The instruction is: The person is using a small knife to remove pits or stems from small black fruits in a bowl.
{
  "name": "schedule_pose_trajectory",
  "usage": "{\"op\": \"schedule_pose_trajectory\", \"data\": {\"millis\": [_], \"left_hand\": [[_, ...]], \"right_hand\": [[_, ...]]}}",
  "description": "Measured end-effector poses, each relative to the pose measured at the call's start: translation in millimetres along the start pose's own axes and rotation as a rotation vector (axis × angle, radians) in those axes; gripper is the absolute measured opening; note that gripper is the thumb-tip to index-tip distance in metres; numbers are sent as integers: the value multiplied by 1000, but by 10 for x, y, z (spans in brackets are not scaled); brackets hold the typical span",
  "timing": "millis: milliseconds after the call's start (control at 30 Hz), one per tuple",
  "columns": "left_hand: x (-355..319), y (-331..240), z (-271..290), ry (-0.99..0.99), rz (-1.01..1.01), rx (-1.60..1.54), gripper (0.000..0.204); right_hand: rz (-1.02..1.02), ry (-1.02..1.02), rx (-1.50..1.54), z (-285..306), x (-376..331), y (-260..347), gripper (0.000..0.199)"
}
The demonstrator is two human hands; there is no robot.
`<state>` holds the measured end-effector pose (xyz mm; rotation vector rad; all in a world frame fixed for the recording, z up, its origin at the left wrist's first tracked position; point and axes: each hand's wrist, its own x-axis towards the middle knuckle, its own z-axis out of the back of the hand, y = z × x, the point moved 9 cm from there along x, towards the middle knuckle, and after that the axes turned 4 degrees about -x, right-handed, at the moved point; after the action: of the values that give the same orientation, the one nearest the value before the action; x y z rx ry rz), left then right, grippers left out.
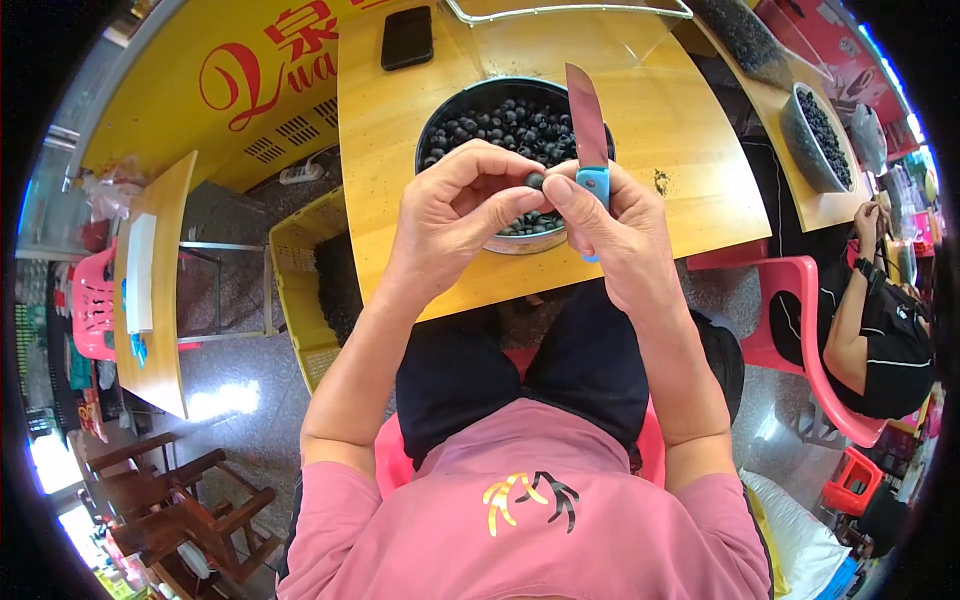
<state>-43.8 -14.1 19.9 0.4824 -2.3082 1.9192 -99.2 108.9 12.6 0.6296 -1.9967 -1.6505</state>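
Observation:
Between the fingertips of my left hand (450,210) is a small dark round fruit or nut (535,181); its exact kind is not clear. My right hand (625,225) is wrapped round the blue handle of a knife (588,125), whose wide blade points up and away from me. The thumb of that hand meets the dark piece from the right. Both hands are raised over the near side of a round basin (530,243). Many similar dark round pieces (500,125) fill this basin, partly hidden behind my hands.
The basin stands on a yellow wooden table (710,190), with a black phone (407,40) at the far left. A yellow crate (287,265) is on the floor to the left. At right, a person (880,330) sits near another bowl (797,150) of dark pieces.

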Motion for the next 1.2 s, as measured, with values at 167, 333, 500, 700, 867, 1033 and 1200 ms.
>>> {"op": "schedule_pose_trajectory", "data": {"millis": [167, 333, 500, 700, 867, 1033, 1200], "left_hand": [[-60, -27, 36, -11, -36, 44, 19], [-111, -19, 24, -104, 38, -40, 20], [-115, -76, -3, -116, -28, 24, 18], [-136, -86, 0, -144, -64, 15, 18], [-156, 21, 74, -171, -16, -51, 18], [-143, 69, 105, -212, 33, -143, 18], [-135, 84, 40, -138, 23, -168, 18]], "right_hand": [[-106, 20, 28, 5, 19, -99, 19], [-81, 20, 22, -40, 24, -76, 19], [-28, -1, 12, -69, 52, -8, 19], [-27, 5, -54, -56, 61, 19, 21], [-7, 28, -40, -66, 60, 59, 20], [337, 23, -671, -97, -17, 390, 14], [585, 18, -1007, -152, -87, 477, 15]]}}
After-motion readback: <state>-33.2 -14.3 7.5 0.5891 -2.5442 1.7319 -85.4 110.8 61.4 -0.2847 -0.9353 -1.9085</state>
